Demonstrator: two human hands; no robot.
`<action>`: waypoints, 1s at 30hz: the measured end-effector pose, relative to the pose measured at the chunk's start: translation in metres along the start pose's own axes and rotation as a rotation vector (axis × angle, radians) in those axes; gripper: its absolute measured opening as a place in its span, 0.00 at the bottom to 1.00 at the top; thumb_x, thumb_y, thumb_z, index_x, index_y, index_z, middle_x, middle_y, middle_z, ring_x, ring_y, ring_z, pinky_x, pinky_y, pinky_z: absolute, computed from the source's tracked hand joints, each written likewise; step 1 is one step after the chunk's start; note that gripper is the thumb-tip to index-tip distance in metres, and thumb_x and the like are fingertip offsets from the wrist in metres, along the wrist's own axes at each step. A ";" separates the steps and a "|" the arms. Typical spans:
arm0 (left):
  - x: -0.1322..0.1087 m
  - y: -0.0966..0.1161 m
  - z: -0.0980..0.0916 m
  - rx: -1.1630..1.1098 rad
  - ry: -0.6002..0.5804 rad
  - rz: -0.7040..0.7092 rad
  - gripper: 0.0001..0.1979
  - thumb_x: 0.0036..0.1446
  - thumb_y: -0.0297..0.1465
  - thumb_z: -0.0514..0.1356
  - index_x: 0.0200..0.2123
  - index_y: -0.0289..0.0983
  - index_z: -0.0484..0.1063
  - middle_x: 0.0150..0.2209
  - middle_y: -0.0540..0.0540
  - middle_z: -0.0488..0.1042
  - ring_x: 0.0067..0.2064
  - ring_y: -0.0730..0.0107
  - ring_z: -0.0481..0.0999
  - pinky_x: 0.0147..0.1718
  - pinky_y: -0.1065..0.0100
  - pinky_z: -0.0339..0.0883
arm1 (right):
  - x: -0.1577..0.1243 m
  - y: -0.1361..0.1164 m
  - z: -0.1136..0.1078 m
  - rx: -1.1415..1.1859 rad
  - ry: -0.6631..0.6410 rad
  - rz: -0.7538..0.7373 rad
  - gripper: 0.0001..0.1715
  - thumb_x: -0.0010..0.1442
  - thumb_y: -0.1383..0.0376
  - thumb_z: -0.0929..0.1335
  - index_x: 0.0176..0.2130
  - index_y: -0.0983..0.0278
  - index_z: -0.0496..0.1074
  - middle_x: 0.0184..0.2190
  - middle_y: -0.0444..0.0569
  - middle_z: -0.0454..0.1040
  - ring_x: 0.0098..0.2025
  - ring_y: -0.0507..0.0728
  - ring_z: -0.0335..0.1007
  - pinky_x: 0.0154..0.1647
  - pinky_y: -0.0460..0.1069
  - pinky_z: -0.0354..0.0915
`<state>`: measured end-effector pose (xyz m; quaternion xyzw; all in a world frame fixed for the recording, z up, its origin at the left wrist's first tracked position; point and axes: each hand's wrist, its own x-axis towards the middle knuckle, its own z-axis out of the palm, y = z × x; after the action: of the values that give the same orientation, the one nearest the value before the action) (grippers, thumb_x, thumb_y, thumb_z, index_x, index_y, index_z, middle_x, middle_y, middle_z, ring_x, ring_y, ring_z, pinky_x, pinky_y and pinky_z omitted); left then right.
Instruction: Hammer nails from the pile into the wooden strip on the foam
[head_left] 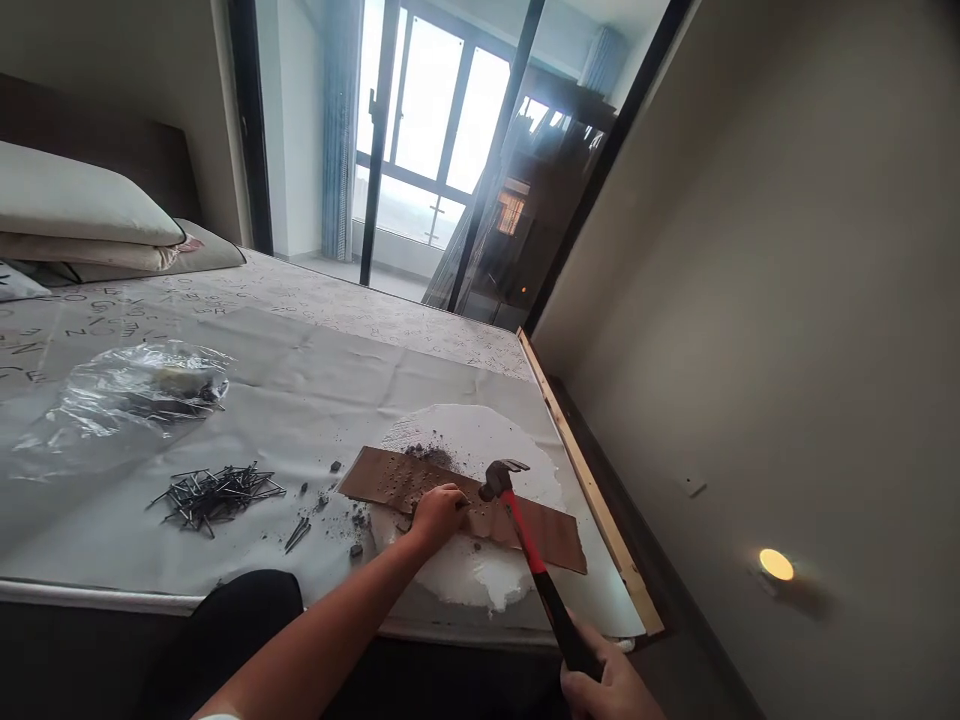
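Note:
My left hand (pixel 441 512) rests on a brown strip of cardboard (pixel 544 525), its fingers pinched together. What they hold, if anything, is too small to make out. Small holes and bumps dot the cardboard near the hand. My right hand (pixel 611 672) is wrapped round the handle of a claw hammer (pixel 531 545) with a red and black grip. The hammer's metal head is just right of my left fingertips, over the cardboard. Under the cardboard lies a white, ragged-edged slab (pixel 499 432). Dark grey crumbs (pixel 429 455) are scattered beside it.
To the left lie a pile of nails (pixel 214 495), a few loose nails (pixel 298 535) and a clear plastic bag (pixel 142 385) with dark contents. A grey sheet (pixel 300 365) covers the mattress. A wooden strip (pixel 592 490) runs along the right edge, near the wall. Pillows (pixel 82 200) are stacked far left.

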<state>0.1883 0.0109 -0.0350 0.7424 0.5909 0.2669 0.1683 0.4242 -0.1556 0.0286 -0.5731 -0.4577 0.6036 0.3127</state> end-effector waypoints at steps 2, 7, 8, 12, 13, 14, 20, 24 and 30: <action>-0.002 0.000 0.001 0.000 0.010 0.013 0.09 0.53 0.29 0.55 0.28 0.38 0.76 0.32 0.47 0.73 0.34 0.68 0.71 0.29 0.71 0.58 | 0.000 -0.005 0.003 -0.030 -0.060 -0.016 0.43 0.43 0.61 0.66 0.58 0.71 0.58 0.17 0.39 0.62 0.17 0.48 0.50 0.20 0.44 0.51; -0.003 -0.002 0.004 -0.026 0.042 0.029 0.09 0.52 0.27 0.56 0.27 0.38 0.76 0.32 0.47 0.73 0.33 0.70 0.71 0.29 0.72 0.58 | 0.002 -0.010 0.009 -0.066 -0.121 -0.002 0.45 0.45 0.62 0.65 0.61 0.70 0.53 0.15 0.37 0.59 0.16 0.47 0.46 0.18 0.43 0.48; -0.002 -0.003 0.004 -0.036 0.046 0.028 0.09 0.52 0.27 0.56 0.27 0.38 0.76 0.32 0.47 0.73 0.33 0.70 0.71 0.29 0.72 0.58 | 0.003 -0.009 0.010 -0.076 -0.117 0.001 0.45 0.45 0.62 0.65 0.61 0.70 0.53 0.15 0.37 0.59 0.15 0.47 0.47 0.18 0.43 0.49; -0.003 -0.004 0.002 -0.099 0.037 0.022 0.09 0.48 0.24 0.56 0.23 0.37 0.75 0.29 0.47 0.72 0.31 0.71 0.70 0.29 0.72 0.60 | 0.008 -0.004 0.010 -0.126 -0.106 -0.041 0.42 0.44 0.63 0.66 0.59 0.69 0.58 0.17 0.39 0.63 0.17 0.48 0.55 0.21 0.44 0.56; -0.003 -0.004 0.001 -0.128 0.041 0.027 0.09 0.47 0.23 0.55 0.23 0.36 0.75 0.29 0.46 0.72 0.31 0.71 0.70 0.29 0.72 0.60 | 0.008 -0.003 0.009 -0.120 -0.102 -0.057 0.42 0.43 0.63 0.66 0.58 0.68 0.59 0.17 0.39 0.64 0.17 0.48 0.55 0.22 0.44 0.56; -0.003 -0.005 -0.001 -0.165 0.057 0.033 0.09 0.46 0.23 0.54 0.23 0.36 0.74 0.30 0.46 0.72 0.31 0.71 0.70 0.30 0.71 0.61 | 0.008 -0.003 0.008 -0.107 -0.092 -0.065 0.42 0.44 0.64 0.66 0.58 0.68 0.59 0.17 0.39 0.63 0.17 0.48 0.55 0.21 0.44 0.56; -0.003 -0.010 -0.009 -0.437 0.189 -0.029 0.13 0.43 0.22 0.51 0.32 0.35 0.71 0.32 0.45 0.73 0.35 0.68 0.71 0.34 0.69 0.64 | 0.008 -0.005 0.013 -0.081 -0.097 -0.066 0.38 0.44 0.64 0.64 0.56 0.65 0.62 0.16 0.39 0.62 0.15 0.48 0.54 0.18 0.43 0.53; -0.003 -0.009 -0.009 -0.546 0.185 -0.073 0.12 0.45 0.24 0.50 0.34 0.35 0.70 0.31 0.46 0.72 0.33 0.68 0.71 0.33 0.68 0.65 | 0.011 0.000 0.019 -0.114 -0.076 -0.166 0.33 0.41 0.65 0.66 0.50 0.66 0.69 0.21 0.42 0.67 0.22 0.51 0.62 0.26 0.45 0.60; 0.000 0.006 -0.034 -0.465 0.294 0.042 0.12 0.47 0.24 0.49 0.32 0.35 0.69 0.33 0.45 0.72 0.35 0.69 0.70 0.34 0.69 0.65 | 0.009 0.005 0.014 -0.023 0.007 -0.032 0.36 0.48 0.60 0.65 0.56 0.67 0.60 0.11 0.34 0.58 0.13 0.47 0.51 0.15 0.42 0.52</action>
<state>0.1727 0.0068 -0.0040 0.6491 0.5164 0.5038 0.2411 0.4096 -0.1522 0.0193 -0.5712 -0.4726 0.5912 0.3176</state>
